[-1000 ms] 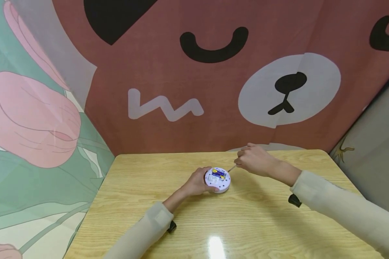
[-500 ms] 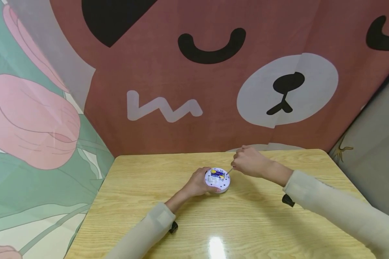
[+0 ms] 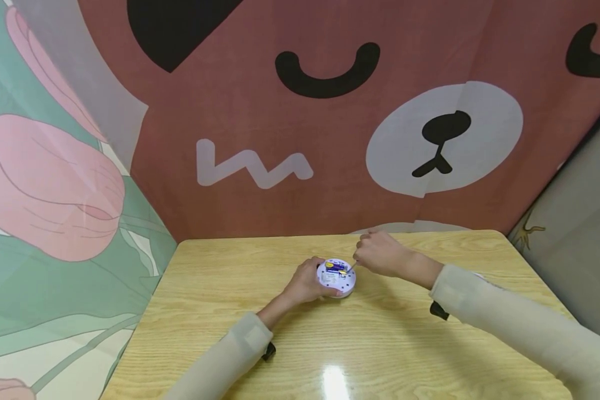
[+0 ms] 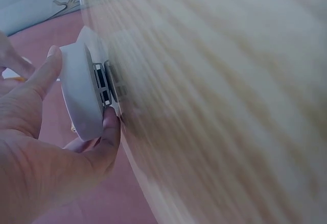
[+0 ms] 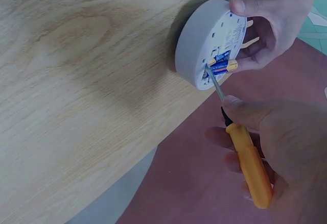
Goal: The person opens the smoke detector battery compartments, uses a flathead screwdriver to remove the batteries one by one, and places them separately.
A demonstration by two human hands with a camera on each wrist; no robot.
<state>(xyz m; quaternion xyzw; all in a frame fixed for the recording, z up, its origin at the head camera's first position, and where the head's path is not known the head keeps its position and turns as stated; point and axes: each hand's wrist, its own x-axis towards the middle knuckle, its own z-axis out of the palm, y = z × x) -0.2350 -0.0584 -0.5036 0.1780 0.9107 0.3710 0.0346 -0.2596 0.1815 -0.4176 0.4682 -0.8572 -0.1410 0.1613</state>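
Left hand (image 3: 305, 282): grips round white battery unit (image 5: 207, 40) by its edge, likely bracing it against the tool
Right hand (image 3: 381, 255): holds orange-handled screwdriver (image 5: 246, 155), tip beside the batteries (image 5: 219, 68), probably for levering
Unit: batteries up, at wooden table (image 3: 220, 289); contact unclear
Versus a second ago: right hand closer in, tip further onto the face

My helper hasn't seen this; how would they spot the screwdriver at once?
Over the wooden table, the left hand grips a round white case. The right hand holds the screwdriver at it. Its long orange handle sets it apart from the case.
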